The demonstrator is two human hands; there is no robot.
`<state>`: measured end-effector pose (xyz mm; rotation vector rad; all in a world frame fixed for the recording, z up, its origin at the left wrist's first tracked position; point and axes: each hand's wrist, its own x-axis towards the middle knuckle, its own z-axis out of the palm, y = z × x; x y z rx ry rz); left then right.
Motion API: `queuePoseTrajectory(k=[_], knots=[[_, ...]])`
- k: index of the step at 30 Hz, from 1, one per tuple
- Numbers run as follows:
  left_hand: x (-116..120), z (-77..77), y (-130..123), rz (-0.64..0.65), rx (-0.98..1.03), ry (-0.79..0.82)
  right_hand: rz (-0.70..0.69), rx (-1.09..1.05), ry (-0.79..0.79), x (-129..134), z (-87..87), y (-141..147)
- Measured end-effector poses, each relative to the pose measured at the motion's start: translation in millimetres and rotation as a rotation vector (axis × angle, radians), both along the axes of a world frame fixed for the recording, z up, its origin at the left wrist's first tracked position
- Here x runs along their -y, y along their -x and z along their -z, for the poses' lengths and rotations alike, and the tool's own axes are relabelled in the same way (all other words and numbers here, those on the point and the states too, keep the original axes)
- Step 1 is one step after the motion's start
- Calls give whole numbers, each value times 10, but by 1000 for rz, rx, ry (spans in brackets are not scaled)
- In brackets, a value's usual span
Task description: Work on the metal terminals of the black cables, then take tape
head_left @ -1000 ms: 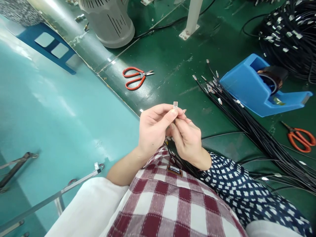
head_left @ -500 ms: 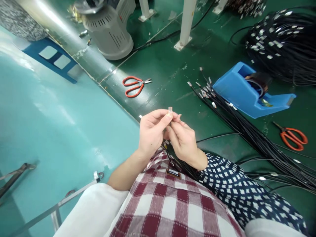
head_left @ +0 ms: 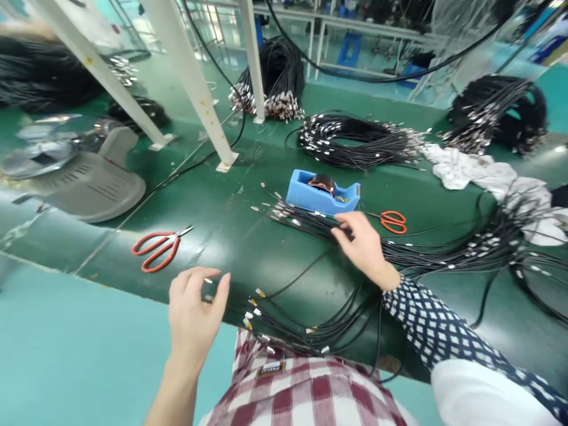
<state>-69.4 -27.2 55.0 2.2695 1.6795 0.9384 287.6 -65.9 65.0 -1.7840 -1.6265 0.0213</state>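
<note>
My left hand [head_left: 195, 313] is held over the front edge of the green table, thumb and fingers apart, with nothing gripped between them. Small pale cable tips show close behind its fingers. To its right, a loose group of black cables [head_left: 341, 322] with white and yellow tags lies along the edge by the checked apron. My right hand [head_left: 364, 248] is over a long bundle of black cables [head_left: 412, 254], its thumb and index finger spread. Whether its fingertips touch the cables cannot be made out. Silver connector ends [head_left: 280, 208] poke out at the bundle's left end.
A blue tape dispenser [head_left: 306, 195] stands just behind the bundle. Orange-handled scissors [head_left: 393, 222] and red-handled pliers [head_left: 155, 251] lie on the green table [head_left: 213, 189]. Coiled cables [head_left: 355, 142], a grey machine [head_left: 93, 183], white posts [head_left: 195, 83] and a white cloth [head_left: 465, 165] are farther back.
Both hands held a cable's small clear connector together; they have separated. My right hand has moved right to the bundle, my left hand leftward. The view has tilted up.
</note>
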Motion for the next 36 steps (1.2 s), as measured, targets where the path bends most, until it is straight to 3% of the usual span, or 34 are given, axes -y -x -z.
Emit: queuePoseTrajectory(k=[2,3,6,8,10,12,15,17,20,23,26,30,33,36], knots=[[51,22,-194,146,37,2,213,-19,-16,-121,1,-370],[69,37,-287,218,41,22,247,-39,27,-213,10,-511],[112,73,-461,388,27,134,151,-109,163,-530,77,-767],[111,68,-482,427,32,185,102,-118,170,-706,137,-861],[10,36,-447,384,61,183,101,-123,131,-864,213,-987],[-247,-28,-331,278,92,149,102,-121,42,-1068,311,-1175],[-758,-197,49,44,118,95,78,-151,-83,-1403,429,-1400],[-981,-317,335,-71,139,75,74,-154,-105,-1487,430,-1403],[-1054,-368,585,-106,178,81,46,-121,-60,-1387,308,-1265],[-974,-218,588,-33,185,138,7,-78,97,-1289,86,-1189],[-860,-15,374,107,179,150,-6,61,162,-1313,-193,-1224],[-756,128,-57,237,162,167,-180,227,320,-1518,-502,-1231],[-746,198,-257,277,157,181,-255,319,459,-1720,-602,-1181],[-764,291,-297,292,155,186,-294,353,581,-1865,-613,-1172]])
